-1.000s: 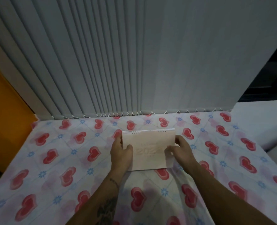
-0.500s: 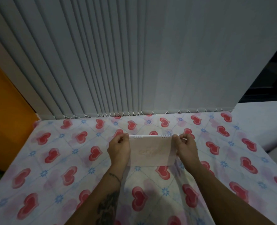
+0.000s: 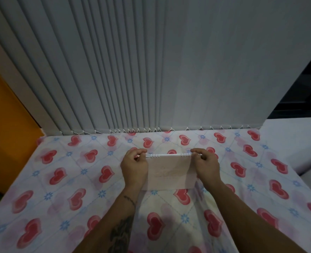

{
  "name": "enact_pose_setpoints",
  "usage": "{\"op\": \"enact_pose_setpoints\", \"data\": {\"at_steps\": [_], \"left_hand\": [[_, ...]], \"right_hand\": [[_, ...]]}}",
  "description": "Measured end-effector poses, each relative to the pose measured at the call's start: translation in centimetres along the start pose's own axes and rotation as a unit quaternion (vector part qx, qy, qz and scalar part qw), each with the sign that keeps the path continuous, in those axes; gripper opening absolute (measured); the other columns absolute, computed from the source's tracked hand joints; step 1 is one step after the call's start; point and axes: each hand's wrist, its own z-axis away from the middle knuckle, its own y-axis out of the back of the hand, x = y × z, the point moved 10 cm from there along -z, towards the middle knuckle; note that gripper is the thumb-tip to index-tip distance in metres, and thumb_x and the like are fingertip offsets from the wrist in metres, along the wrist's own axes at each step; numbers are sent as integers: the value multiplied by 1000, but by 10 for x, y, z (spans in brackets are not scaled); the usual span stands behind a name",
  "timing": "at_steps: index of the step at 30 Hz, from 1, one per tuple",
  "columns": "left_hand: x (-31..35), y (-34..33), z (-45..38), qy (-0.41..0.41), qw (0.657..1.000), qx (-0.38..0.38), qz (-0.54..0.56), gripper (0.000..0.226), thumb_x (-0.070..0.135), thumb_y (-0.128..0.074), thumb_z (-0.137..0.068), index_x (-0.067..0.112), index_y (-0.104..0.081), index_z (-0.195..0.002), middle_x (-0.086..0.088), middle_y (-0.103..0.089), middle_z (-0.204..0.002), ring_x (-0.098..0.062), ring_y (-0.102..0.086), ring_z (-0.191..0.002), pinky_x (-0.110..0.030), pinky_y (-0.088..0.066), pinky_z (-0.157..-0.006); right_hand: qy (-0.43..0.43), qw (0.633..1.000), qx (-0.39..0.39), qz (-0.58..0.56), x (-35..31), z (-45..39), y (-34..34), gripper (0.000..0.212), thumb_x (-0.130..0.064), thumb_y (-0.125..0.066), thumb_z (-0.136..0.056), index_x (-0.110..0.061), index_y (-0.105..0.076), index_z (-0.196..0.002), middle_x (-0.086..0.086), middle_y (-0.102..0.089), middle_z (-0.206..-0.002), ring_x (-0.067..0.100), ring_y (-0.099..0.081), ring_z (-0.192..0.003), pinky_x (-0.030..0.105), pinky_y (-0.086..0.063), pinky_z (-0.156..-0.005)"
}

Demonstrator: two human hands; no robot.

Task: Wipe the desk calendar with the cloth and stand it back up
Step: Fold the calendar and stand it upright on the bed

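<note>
Both hands (image 3: 171, 168) pinch the desk calendar (image 3: 169, 172) upright

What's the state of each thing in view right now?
calendar: propped up on the sheet, spiral edge on top, held at both upper corners
left hand: pinching the top left corner
right hand: pinching the top right corner
blinds: closed, hanging down to the sheet
sheet: spread flat, slightly creased

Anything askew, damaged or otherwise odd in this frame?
One thing stands out: no cloth is in view, though the task calls for one. The desk calendar looks intact, pinched at its top corners by the left hand and right hand.
</note>
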Motion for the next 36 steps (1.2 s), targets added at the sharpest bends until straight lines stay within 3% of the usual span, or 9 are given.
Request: {"op": "enact_pose_setpoints", "data": {"at_steps": [2,4,8,19,23,29,31,33,36], "left_hand": [[0,-1,-3,4,1000,-5,0,16,6,-64,-87,16,-77,-90,5,-72,-95,-1,-62,-83,-7,-44,-74],[1,-3,-7,6,1000,-12,-1,17,6,-64,-87,17,-77,-91,8,-72,-92,4,-61,-81,0,-42,-68],[7,-3,-14,-9,1000,-12,-3,19,5,-63,-87,19,-76,-89,12,-70,-91,9,-59,-80,4,-40,-68],[3,-24,-28,15,998,-46,-37,18,11,-58,-93,13,-76,-97,5,-68,-105,-11,-60,-97,-20,-43,-89],[-4,-22,-26,18,998,-37,-57,23,18,-55,-95,12,-75,-107,1,-68,-113,-10,-57,-98,-22,-41,-90],[-6,-13,-24,23,998,-25,-50,24,20,-54,-96,18,-73,-110,3,-67,-116,-9,-56,-99,-20,-40,-88],[-3,-6,-23,15,999,-19,-48,22,20,-55,-95,19,-72,-109,3,-67,-117,-10,-57,-99,-24,-43,-90],[0,2,-21,5,998,-13,-57,20,20,-56,-95,20,-72,-108,2,-68,-116,-12,-60,-99,-27,-46,-90],[7,13,-15,-12,995,-13,-96,22,20,-55,-95,20,-70,-111,1,-67,-118,-17,-61,-103,-36,-51,-94]], "right_hand": [[-4,1000,4,-4,-2,-2,3,21,-20,-54,-96,-23,-73,-103,-14,-65,-94,11,-61,-86,38,-59,-75],[1,1000,7,-11,-7,-5,5,19,-16,-56,-94,-26,-72,-92,-21,-62,-85,7,-59,-82,29,-54,-67],[17,1000,3,-22,-20,-11,5,19,-14,-58,-91,-25,-73,-87,-22,-65,-82,1,-59,-80,18,-43,-63],[-36,999,-6,7,-8,-25,0,13,-22,-56,-93,-20,-69,-91,-9,-64,-85,5,-56,-74,21,-40,-56],[-56,998,-40,10,-5,-29,-2,17,-24,-58,-89,-17,-71,-96,-3,-67,-96,9,-56,-82,25,-40,-64],[-67,995,-73,10,0,-28,2,30,-32,-58,-91,-16,-66,-114,1,-66,-112,18,-60,-94,23,-43,-64],[-76,994,-78,18,3,-29,7,34,-34,-56,-93,-16,-63,-121,3,-65,-119,24,-61,-103,33,-53,-77],[-77,993,-83,24,3,-29,14,35,-35,-55,-93,-17,-62,-122,5,-64,-124,27,-60,-108,46,-52,-94],[-55,994,-88,41,-5,-25,25,36,-34,-54,-94,-17,-60,-125,6,-62,-130,25,-58,-112,46,-46,-101]]}}
